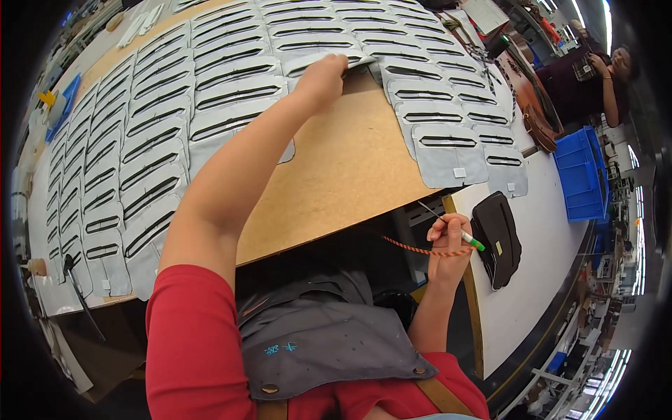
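One grey panel [358,59], edge running left-right, is pinched in my far left hand [324,82]; my near right hand [450,246] grips a pointed tool [470,239]

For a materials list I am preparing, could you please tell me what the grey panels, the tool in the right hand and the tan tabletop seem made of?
Grey panels: matt, perhaps fabric or leather; they look thin and overlap. Tool: probably a metal shaft, thin and straight, with a smooth white-and-green handle, likely plastic. Tan tabletop: likely wood board, faintly mottled.
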Demonstrator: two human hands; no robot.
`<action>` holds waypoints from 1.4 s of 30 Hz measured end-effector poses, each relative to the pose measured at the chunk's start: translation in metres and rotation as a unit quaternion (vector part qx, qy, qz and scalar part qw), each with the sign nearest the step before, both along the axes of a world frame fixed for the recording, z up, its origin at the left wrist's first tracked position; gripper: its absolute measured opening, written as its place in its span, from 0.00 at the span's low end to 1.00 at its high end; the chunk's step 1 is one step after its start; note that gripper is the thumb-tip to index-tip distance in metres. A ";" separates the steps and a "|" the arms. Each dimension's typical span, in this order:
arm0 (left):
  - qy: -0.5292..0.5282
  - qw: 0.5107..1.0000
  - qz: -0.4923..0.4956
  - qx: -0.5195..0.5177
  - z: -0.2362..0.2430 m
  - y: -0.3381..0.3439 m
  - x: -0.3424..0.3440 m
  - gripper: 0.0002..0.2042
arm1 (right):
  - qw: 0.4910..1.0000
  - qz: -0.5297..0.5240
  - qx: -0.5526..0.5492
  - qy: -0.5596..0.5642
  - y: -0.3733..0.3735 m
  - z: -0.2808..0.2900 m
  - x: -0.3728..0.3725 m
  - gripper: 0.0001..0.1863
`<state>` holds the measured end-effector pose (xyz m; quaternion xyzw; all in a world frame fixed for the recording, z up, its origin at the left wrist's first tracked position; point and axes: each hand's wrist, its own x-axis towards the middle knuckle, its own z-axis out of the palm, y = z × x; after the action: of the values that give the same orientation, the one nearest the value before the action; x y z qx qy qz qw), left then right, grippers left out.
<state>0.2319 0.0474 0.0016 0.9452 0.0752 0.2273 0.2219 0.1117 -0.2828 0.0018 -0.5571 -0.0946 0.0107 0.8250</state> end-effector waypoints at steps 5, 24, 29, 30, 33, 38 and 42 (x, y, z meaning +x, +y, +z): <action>-0.234 0.926 -0.048 -0.293 0.070 -0.003 -0.068 0.15 | 0.999 0.003 -0.036 -0.021 0.002 0.005 -0.001 0.12; 0.056 0.986 -0.157 -0.011 0.016 -0.030 -0.249 0.16 | 0.941 0.291 -0.164 -0.055 0.114 0.005 0.013 0.10; 0.116 0.977 -0.180 -0.024 0.005 -0.033 -0.243 0.15 | 0.927 0.323 -0.182 -0.052 0.122 -0.001 0.014 0.12; 0.102 0.977 -0.187 -0.021 0.003 -0.033 -0.245 0.14 | 0.927 0.324 -0.184 -0.048 0.123 -0.002 0.013 0.12; 0.079 0.977 -0.198 -0.010 0.000 -0.033 -0.247 0.13 | 0.924 0.343 -0.169 0.020 0.127 -0.005 0.012 0.11; 0.071 0.975 -0.212 0.012 0.000 -0.030 -0.243 0.12 | 0.910 0.357 -0.210 0.026 0.135 -0.004 0.018 0.12; 0.075 0.968 -0.238 0.021 -0.002 -0.029 -0.242 0.11 | 0.901 0.362 -0.235 0.038 0.138 -0.002 0.020 0.12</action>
<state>-0.0102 0.0181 -0.0003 0.9547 -0.1403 0.0983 0.2431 0.1321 -0.1449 -0.0003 -0.6614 -0.2535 0.3516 0.6121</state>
